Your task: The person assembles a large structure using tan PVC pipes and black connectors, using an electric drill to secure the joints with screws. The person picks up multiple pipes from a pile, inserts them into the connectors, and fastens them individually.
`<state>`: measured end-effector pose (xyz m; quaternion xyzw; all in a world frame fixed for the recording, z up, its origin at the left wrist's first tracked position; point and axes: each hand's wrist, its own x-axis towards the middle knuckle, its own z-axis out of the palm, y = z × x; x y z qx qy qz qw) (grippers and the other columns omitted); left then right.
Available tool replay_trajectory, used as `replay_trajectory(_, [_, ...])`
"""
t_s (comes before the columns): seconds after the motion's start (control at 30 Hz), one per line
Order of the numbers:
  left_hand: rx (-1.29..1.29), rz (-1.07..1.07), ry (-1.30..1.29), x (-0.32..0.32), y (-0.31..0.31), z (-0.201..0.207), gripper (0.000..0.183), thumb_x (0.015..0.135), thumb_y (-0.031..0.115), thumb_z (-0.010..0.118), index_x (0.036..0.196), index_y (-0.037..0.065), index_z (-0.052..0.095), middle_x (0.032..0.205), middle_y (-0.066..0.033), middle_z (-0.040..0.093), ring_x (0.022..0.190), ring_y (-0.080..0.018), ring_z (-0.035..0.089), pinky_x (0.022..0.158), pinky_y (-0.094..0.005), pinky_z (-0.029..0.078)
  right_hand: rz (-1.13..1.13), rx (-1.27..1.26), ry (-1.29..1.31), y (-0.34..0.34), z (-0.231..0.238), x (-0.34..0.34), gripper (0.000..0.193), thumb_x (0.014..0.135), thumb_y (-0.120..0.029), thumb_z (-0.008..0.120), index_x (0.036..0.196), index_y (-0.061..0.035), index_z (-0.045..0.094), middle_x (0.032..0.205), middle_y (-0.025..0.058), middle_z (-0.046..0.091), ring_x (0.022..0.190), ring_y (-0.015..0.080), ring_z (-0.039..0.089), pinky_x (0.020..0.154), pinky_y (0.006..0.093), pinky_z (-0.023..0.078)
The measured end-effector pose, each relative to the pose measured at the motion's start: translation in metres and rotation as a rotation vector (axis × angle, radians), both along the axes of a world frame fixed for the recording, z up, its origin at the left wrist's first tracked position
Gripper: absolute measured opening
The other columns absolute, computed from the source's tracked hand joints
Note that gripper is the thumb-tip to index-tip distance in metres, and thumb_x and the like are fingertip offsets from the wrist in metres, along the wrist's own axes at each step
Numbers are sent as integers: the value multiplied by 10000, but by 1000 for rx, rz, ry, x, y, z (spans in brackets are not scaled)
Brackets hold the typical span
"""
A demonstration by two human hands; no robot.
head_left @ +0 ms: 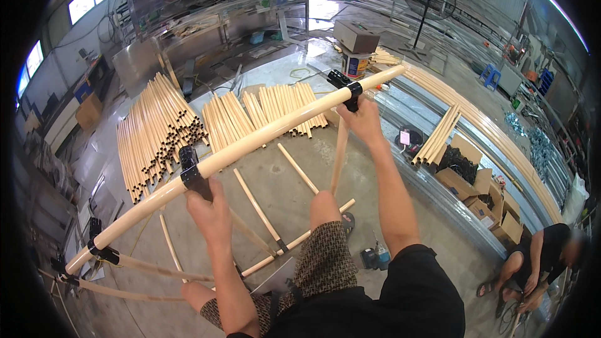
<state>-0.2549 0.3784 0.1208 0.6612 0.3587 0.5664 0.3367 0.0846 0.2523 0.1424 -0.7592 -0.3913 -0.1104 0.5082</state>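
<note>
A long cream pipe (275, 133) runs slantwise in front of me, from low at the left to high at the right. It is the top rail of a frame of cream pipes and black joints. My left hand (210, 213) is closed round the lower part of a black pipe joint (189, 172) on this rail. Farther right, my right hand (364, 121) grips another black pipe joint (354, 92), with an upright pipe (340, 156) below it. More black joints (100, 245) sit at the rail's left end. A lower rail (313, 231) lies near my feet.
Many cut cream pipes (147, 134) lie in piles beyond the frame. A cordless drill (375, 255) stands on the floor by my foot. Cardboard boxes (485, 203) and long metal stock (438, 194) lie at the right. A co-worker (532, 269) crouches at the lower right.
</note>
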Motion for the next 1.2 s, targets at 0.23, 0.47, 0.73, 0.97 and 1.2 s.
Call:
replay_trajectory(0.23, [-72, -3, 61, -3, -4, 5, 223, 969, 164, 612, 1049, -40, 574, 796, -49, 606, 716, -111, 586, 659, -282, 482, 23, 186, 121, 8, -17, 8, 388, 883, -315, 667, 960, 64, 643, 687, 174, 643, 631, 239, 635, 620, 380, 483])
replay_trajectory(0.47, [-71, -28, 101, -11, -4, 7, 255, 955, 170, 637, 1071, -50, 581, 839, -72, 626, 745, -137, 603, 694, -290, 491, 18, 32, 105, 2, -11, 9, 308, 906, -239, 658, 904, 68, 649, 724, 142, 671, 662, 177, 633, 621, 339, 491])
replay_trajectory(0.73, [324, 148, 400, -96, -24, 38, 430, 897, 104, 680, 1281, -46, 556, 1047, -159, 685, 1011, -277, 652, 931, -408, 476, 82, -42, 117, -3, -5, 8, 362, 882, -263, 688, 986, 82, 656, 822, 219, 685, 741, 298, 666, 692, 400, 499])
replay_trajectory(0.97, [709, 150, 896, -74, 15, 70, 455, 763, 261, 797, 1097, 22, 601, 976, -149, 612, 919, -383, 574, 771, -453, 445, 68, -88, 86, -8, -4, 3, 313, 894, -207, 683, 1029, 74, 655, 846, 220, 695, 788, 315, 690, 717, 413, 507])
replay_trajectory(1.2, [706, 93, 1010, -72, 35, 80, 520, 683, 432, 809, 1005, 58, 645, 672, -99, 574, 599, -287, 575, 545, -395, 412, 106, -74, 122, -6, -6, 11, 316, 894, -216, 679, 996, 82, 646, 822, 222, 688, 764, 330, 682, 690, 416, 499])
